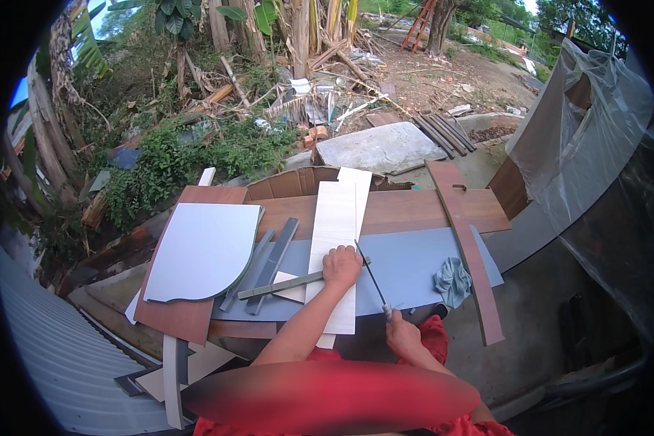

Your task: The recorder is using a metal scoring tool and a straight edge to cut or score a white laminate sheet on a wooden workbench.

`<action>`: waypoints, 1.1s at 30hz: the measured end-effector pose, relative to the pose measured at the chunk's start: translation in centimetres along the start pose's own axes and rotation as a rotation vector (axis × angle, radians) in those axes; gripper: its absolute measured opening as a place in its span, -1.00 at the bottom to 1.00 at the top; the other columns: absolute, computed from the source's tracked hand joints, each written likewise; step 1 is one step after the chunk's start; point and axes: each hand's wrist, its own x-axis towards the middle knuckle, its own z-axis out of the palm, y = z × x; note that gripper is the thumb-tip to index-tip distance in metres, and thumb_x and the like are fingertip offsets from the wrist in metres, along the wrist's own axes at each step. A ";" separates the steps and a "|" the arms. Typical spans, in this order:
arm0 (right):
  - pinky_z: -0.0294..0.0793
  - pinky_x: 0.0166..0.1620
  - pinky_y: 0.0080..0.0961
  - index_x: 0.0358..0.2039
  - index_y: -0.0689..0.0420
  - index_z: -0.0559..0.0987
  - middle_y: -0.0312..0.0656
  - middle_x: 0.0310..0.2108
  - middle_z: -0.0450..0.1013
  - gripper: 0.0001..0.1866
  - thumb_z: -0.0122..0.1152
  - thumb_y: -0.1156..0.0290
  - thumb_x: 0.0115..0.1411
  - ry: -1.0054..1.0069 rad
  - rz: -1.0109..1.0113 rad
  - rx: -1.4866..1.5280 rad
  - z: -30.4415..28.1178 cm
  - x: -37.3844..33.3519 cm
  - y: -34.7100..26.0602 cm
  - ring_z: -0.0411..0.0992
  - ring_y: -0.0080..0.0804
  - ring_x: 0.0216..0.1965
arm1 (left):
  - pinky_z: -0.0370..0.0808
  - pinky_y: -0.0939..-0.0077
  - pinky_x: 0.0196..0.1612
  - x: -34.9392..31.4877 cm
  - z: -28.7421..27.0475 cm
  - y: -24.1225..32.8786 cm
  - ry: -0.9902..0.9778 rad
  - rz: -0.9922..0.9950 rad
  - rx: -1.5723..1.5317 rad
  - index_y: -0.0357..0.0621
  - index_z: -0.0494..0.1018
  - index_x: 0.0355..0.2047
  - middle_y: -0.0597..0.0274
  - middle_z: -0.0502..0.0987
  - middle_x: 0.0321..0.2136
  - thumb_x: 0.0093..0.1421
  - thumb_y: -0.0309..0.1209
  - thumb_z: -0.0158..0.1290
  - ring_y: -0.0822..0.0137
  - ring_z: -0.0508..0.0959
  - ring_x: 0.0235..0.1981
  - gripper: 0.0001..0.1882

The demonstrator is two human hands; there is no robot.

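My left hand [342,267] is closed over a grey-green strip [283,285], pressing it down across a pale wood-look board [332,218]. The strip lies slanted, and its right end sticks out just past my fingers. My right hand [403,336] grips the grey handle of a thin saw [372,275], seen nearly edge-on. Its narrow dark blade points away from me and crosses close to the strip's right end; whether it touches the strip cannot be made out. Under the pale board lies a blue-grey sheet [407,254].
On the left, a white panel with one curved edge [200,251] rests on a brown board [174,320]. Dark strips [272,265] lie beside it. A long brown plank [466,254] and a crumpled cloth [453,282] are on the right. Clear plastic sheeting [596,109] hangs farther right.
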 end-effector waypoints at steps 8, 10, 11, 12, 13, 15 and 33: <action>0.40 -0.35 0.07 -0.22 0.24 0.26 0.14 -0.52 0.48 -0.79 -0.11 0.39 0.19 0.068 -0.043 -0.022 0.4 6.1 -1.4 0.47 0.20 -0.44 | 0.44 0.16 -0.21 0.2 0.4 0.5 0.006 -0.003 0.032 -0.15 0.50 -0.41 0.09 0.52 -0.38 0.13 -0.27 -0.13 0.10 0.52 -0.28 -0.73; 0.39 -0.34 0.08 -0.21 0.23 0.26 0.14 -0.52 0.48 -0.78 -0.10 0.38 0.19 0.049 -0.047 -0.007 0.1 4.0 -1.2 0.46 0.21 -0.43 | 0.44 0.16 -0.20 0.2 0.1 0.4 0.002 -0.021 0.022 -0.15 0.50 -0.40 0.09 0.52 -0.38 0.13 -0.27 -0.13 0.10 0.52 -0.28 -0.73; 0.39 -0.34 0.09 -0.20 0.23 0.25 0.15 -0.51 0.48 -0.77 -0.10 0.38 0.19 0.044 -0.041 0.008 0.1 2.7 -0.9 0.46 0.22 -0.41 | 0.44 0.16 -0.20 0.2 0.1 0.2 0.002 -0.022 0.008 -0.15 0.51 -0.40 0.09 0.52 -0.38 0.13 -0.27 -0.13 0.11 0.52 -0.28 -0.73; 0.38 -0.35 0.10 -0.17 0.20 0.24 0.17 -0.52 0.47 -0.74 -0.07 0.36 0.18 0.038 -0.021 0.004 0.7 1.3 -0.1 0.45 0.23 -0.43 | 0.44 0.16 -0.20 0.1 0.1 0.1 0.002 -0.033 0.010 -0.15 0.51 -0.40 0.09 0.52 -0.38 0.13 -0.27 -0.13 0.11 0.52 -0.28 -0.73; 0.37 -0.36 0.11 -0.13 0.18 0.23 0.19 -0.52 0.46 -0.70 -0.04 0.34 0.18 0.038 0.000 -0.003 1.2 -0.3 0.8 0.44 0.24 -0.45 | 0.44 0.17 -0.21 0.2 0.2 0.2 -0.006 -0.028 0.007 -0.14 0.51 -0.41 0.09 0.52 -0.38 0.12 -0.26 -0.11 0.11 0.52 -0.28 -0.73; 0.37 -0.36 0.11 -0.13 0.18 0.23 0.19 -0.53 0.45 -0.70 -0.04 0.33 0.18 0.043 0.015 -0.006 2.1 -3.0 2.6 0.44 0.24 -0.45 | 0.44 0.19 -0.24 0.5 0.2 0.6 -0.009 -0.010 0.000 -0.15 0.51 -0.42 0.08 0.52 -0.39 0.10 -0.25 -0.09 0.11 0.52 -0.29 -0.74; 0.39 -0.33 0.12 -0.18 0.22 0.24 0.21 -0.48 0.47 -0.77 -0.11 0.37 0.20 0.031 0.024 -0.002 1.7 -3.6 2.4 0.45 0.26 -0.43 | 0.43 0.18 -0.19 0.2 0.1 0.4 -0.002 -0.015 -0.013 -0.15 0.50 -0.41 0.10 0.52 -0.38 0.10 -0.25 -0.08 0.12 0.52 -0.27 -0.74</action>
